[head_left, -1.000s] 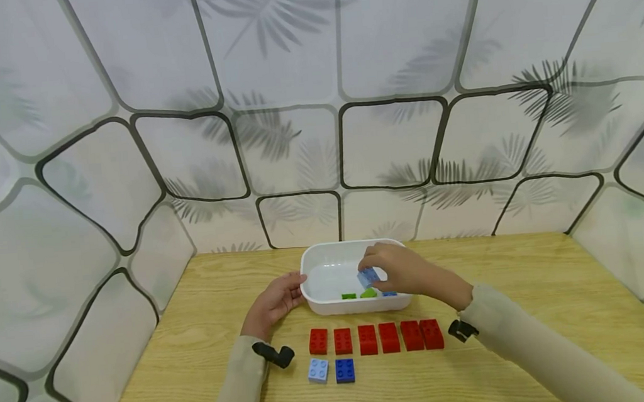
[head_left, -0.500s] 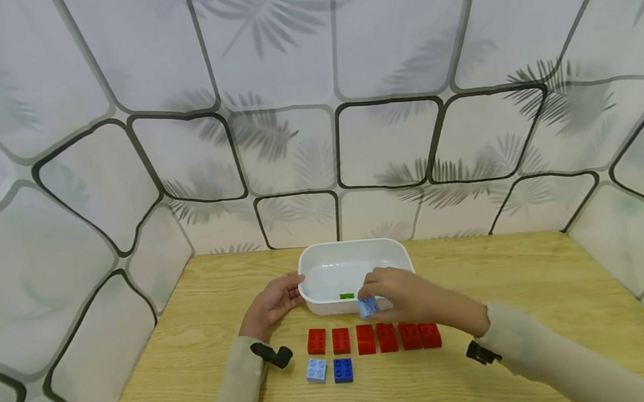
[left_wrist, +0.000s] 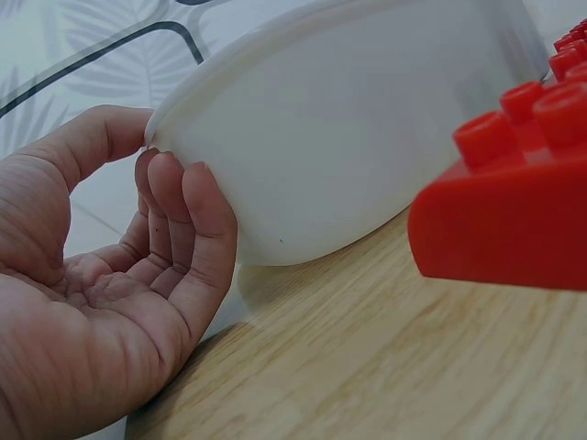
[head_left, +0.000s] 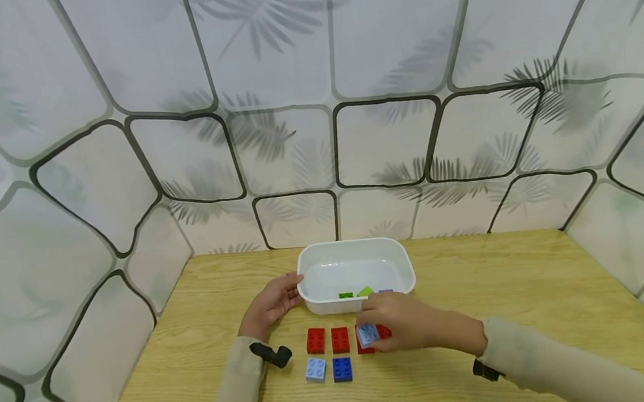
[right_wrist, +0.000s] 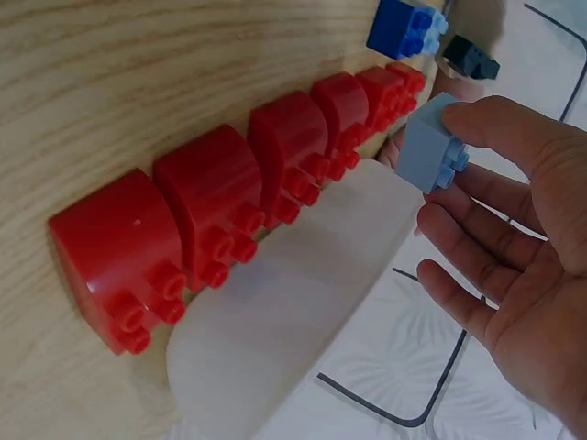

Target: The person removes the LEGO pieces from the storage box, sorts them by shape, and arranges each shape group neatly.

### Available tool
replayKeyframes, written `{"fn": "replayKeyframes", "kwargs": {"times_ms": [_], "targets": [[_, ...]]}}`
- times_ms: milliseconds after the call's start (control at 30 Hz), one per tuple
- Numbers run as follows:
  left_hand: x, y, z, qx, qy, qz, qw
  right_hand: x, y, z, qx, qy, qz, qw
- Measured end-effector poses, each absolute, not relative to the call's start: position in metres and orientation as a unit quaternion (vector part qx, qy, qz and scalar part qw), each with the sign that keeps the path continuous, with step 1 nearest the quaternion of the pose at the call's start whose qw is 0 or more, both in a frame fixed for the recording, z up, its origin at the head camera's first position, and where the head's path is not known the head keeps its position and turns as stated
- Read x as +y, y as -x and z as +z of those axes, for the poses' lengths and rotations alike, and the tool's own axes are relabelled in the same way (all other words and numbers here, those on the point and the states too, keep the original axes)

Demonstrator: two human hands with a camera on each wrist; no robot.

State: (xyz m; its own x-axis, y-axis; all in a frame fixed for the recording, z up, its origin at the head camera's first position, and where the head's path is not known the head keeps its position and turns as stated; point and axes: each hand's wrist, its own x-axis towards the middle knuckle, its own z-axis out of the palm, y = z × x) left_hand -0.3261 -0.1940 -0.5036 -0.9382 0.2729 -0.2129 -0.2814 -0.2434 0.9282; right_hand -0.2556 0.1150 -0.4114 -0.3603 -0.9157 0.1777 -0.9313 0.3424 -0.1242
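My right hand (head_left: 402, 321) pinches a light blue building brick (head_left: 368, 335) above the row of red bricks, partly covering them. In the right wrist view, thumb and fingers hold this light blue brick (right_wrist: 426, 147) by its sides, studs toward the palm. My left hand (head_left: 273, 302) holds the left end of a white plastic tub (head_left: 307, 300). The left wrist view shows the thumb at the tub's rim and curled fingers against its outer wall (left_wrist: 303, 156). Green pieces (head_left: 366, 291) and a bluish piece, mostly hidden, lie inside the tub.
Several red bricks (head_left: 316, 341) stand in a row before the tub, some with sloped or rounded sides (right_wrist: 209, 197). Nearer me lie another light blue brick (head_left: 315, 369) and a dark blue brick (head_left: 342, 370). A patterned curtain (head_left: 294, 140) rises behind the wooden table (head_left: 492, 276).
My right hand has lifted the light blue brick out of the tub and brought it toward me, over the red row. The left hand stays at the tub's end.
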Motion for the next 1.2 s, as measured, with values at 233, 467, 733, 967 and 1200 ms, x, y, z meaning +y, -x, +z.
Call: {"fn": "replayKeyframes", "kwargs": {"times_ms": [233,467,733,967,1200], "targets": [[-0.194,0.325,-0.503,0.591,0.0,0.788,0.175,0.114,0.249,-0.42,-0.824,-0.559,0.091,0.009],[-0.194,0.326,-0.502,0.587,-0.001,0.789,0.18,0.111,0.243,-0.43,-0.826,-0.559,0.078,-0.003],[-0.194,0.328,-0.503,0.579,0.008,0.794,0.184,0.109,0.238,-0.435,-0.834,-0.548,0.053,-0.025],[-0.195,0.328,-0.503,0.579,0.004,0.795,0.184,0.108,0.234,-0.439,-0.827,-0.561,0.029,-0.01],[-0.195,0.328,-0.504,0.579,0.003,0.795,0.182,0.108,0.234,-0.443,-0.822,-0.569,0.019,-0.002]]}}
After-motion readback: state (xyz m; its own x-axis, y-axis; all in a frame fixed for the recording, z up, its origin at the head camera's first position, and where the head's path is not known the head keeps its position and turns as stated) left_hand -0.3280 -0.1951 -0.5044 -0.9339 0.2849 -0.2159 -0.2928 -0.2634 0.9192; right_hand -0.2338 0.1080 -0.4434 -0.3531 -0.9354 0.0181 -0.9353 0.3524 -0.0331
